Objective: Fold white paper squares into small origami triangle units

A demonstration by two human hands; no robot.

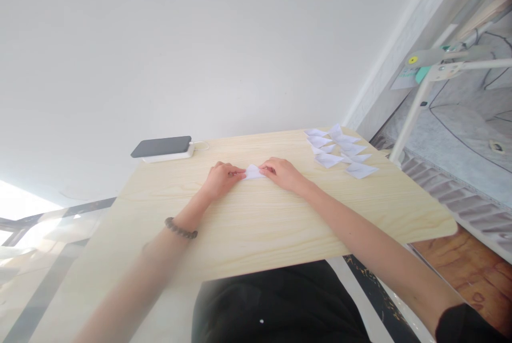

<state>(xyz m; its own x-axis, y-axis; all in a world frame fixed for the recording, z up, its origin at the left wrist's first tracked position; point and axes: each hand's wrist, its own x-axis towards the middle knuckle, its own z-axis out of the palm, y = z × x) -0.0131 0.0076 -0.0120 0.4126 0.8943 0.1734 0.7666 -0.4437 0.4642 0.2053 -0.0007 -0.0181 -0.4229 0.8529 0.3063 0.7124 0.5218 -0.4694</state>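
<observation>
A small folded piece of white paper (253, 172) lies on the wooden table between my two hands, with a peak pointing toward the wall. My left hand (222, 177) pinches its left end between thumb and fingers. At the right end, my right hand (283, 173) grips the paper the same way. Both hands rest low, close to the tabletop. A beaded bracelet (181, 229) circles my left wrist. Off to the right of my right hand sit several folded white paper pieces (328, 160), set out in two rows.
At the table's far left, a dark phone (162, 146) lies on a white block (170, 157), with a white cable at its right end. The pale wooden table (248, 231) meets the wall at the back. A white metal frame (412, 119) stands beyond the right edge.
</observation>
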